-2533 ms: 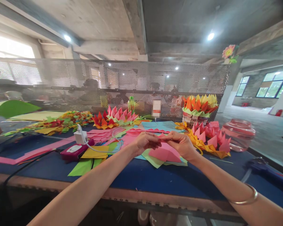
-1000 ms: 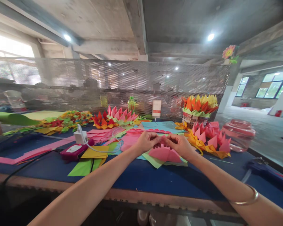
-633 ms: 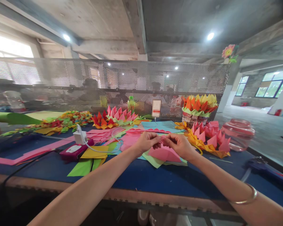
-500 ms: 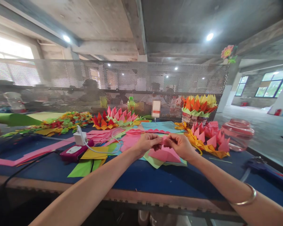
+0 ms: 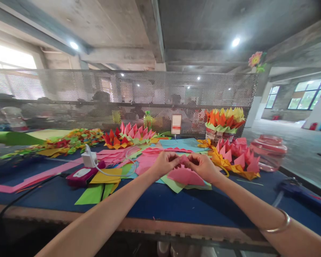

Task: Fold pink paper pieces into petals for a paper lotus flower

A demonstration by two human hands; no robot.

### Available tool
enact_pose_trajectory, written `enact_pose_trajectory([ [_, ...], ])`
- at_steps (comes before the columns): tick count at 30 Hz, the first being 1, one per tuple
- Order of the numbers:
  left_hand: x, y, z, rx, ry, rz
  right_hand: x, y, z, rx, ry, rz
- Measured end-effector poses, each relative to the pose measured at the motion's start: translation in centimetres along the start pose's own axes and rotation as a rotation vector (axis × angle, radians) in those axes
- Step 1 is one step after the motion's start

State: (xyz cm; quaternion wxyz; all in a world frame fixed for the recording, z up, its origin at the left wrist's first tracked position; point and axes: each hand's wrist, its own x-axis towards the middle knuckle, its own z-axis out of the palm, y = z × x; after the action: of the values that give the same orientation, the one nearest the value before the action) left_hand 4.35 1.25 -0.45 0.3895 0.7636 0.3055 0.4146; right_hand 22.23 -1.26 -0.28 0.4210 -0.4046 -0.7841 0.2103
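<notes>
Between my fingertips is a small piece of pink paper (image 5: 184, 160), partly hidden by the fingers. My left hand (image 5: 166, 163) pinches its left side, and my right hand (image 5: 202, 166) pinches the right side; the two hands nearly meet. Just below them lies a pink paper sheet (image 5: 186, 176) on top of a pale green sheet (image 5: 173, 185). Behind my hands runs a strip of pink folded points (image 5: 164, 150). To the right of my right hand sits a ring of pink and orange folded paper petals (image 5: 239, 160).
On the blue table (image 5: 182, 207) stand a purple power strip (image 5: 84, 176) with a white charger (image 5: 89, 158), a clear pinkish jar (image 5: 269, 153) and a blue glue gun (image 5: 302, 196). A petal-topped basket (image 5: 220, 125) is by the mesh screen (image 5: 149, 87). Colourful paper scraps (image 5: 75, 140) lie left.
The pink paper between my fingers shows more and sits slightly tilted. My hands stay close together in nearly the same place; the view has shifted a little.
</notes>
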Motion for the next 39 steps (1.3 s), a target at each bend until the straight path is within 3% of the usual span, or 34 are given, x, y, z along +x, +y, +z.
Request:
enact_pose_trajectory([
  [6, 0.1, 0.1, -0.1, 0.004, 0.014, 0.047, -0.1, -0.1, 0.1, 0.005, -0.015, 0.001],
  [16, 0.3, 0.1, 0.0, -0.018, 0.049, 0.004, -0.1, -0.1, 0.3, 0.024, 0.014, -0.039],
  [26, 0.2, -0.4, 0.0, 0.050, -0.026, -0.021, 0.1, 0.3, 0.2, 0.043, 0.069, -0.003],
  [30, 0.3, -0.9, 0.1, 0.033, -0.042, -0.017, 0.1, 0.1, 0.2, 0.074, 0.026, -0.018],
  [35, 0.1, -0.4, -0.2, 0.033, -0.036, -0.042, -0.1, -0.2, 0.3, 0.113, -0.024, -0.015],
  [39, 0.0, 0.0, -0.3, 0.065, -0.021, -0.023, -0.1, -0.2, 0.3, 0.082, 0.020, -0.007],
])
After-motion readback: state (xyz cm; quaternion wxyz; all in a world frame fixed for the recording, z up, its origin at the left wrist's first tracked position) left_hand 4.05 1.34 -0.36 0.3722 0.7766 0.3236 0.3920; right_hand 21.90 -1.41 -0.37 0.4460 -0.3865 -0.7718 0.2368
